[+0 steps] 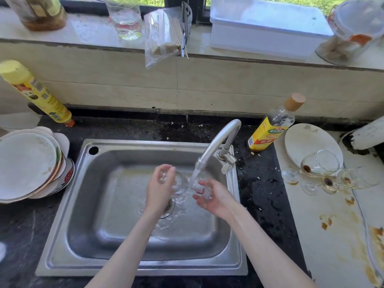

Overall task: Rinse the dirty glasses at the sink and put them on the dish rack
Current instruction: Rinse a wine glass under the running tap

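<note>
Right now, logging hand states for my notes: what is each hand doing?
Left hand: fingers curled round the clear wine glass under the running water.
Right hand: fingers curled round the same glass.

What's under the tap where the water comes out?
A clear glass, held by the left hand and right hand. Below is the sink; its drain is partly hidden.

Clear glass [182, 185] under running tap; dirty stemmed glasses [324, 173] toppled right.
</note>
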`<action>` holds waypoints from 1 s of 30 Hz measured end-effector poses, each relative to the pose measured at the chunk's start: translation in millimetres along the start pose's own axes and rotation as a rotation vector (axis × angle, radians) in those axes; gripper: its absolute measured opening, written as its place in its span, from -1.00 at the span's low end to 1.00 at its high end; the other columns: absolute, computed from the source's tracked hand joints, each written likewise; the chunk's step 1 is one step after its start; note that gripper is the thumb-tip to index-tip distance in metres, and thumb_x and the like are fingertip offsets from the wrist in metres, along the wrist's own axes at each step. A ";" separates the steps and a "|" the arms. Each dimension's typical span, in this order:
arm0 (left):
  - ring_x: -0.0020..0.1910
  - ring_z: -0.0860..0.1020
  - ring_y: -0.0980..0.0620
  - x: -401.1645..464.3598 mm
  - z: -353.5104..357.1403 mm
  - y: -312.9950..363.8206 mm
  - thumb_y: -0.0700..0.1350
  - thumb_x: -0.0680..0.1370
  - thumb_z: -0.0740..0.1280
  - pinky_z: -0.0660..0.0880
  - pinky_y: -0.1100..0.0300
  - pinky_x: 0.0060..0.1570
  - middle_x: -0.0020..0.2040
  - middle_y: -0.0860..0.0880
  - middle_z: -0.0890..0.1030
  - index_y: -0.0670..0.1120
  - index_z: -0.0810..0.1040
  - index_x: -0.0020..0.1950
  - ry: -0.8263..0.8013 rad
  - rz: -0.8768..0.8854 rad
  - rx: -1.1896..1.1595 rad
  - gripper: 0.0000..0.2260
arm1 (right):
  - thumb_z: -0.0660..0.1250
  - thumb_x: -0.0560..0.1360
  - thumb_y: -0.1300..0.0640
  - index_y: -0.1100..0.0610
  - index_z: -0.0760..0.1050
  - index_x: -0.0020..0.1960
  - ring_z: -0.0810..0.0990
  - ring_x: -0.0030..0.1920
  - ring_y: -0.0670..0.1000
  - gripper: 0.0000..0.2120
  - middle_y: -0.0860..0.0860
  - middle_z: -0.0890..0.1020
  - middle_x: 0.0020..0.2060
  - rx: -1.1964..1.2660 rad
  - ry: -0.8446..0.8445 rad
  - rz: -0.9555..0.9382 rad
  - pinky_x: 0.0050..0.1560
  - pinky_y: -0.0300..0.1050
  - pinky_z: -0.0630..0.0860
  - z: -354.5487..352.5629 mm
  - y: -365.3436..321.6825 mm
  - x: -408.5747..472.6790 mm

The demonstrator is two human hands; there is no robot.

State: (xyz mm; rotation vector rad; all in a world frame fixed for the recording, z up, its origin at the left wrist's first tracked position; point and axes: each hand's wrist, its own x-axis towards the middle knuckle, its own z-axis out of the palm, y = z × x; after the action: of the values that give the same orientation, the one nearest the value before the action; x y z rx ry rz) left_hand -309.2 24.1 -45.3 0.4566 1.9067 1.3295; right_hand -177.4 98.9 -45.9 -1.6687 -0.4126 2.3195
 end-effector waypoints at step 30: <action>0.07 0.36 0.30 -18.7 15.0 15.0 -0.16 0.31 0.55 0.21 0.56 0.11 0.11 0.08 0.44 -0.12 0.41 0.29 -0.370 0.554 0.446 -0.40 | 0.14 0.59 0.25 0.29 0.35 0.24 0.46 0.09 0.14 -0.76 0.17 0.43 0.26 0.399 0.094 -0.050 0.07 -0.04 0.42 -33.4 -34.5 33.3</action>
State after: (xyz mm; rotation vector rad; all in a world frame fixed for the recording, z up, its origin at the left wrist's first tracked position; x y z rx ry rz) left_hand -287.7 27.3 -27.2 1.4336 1.8119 1.0239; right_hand -154.6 145.8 -72.4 -1.5401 0.0285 2.1030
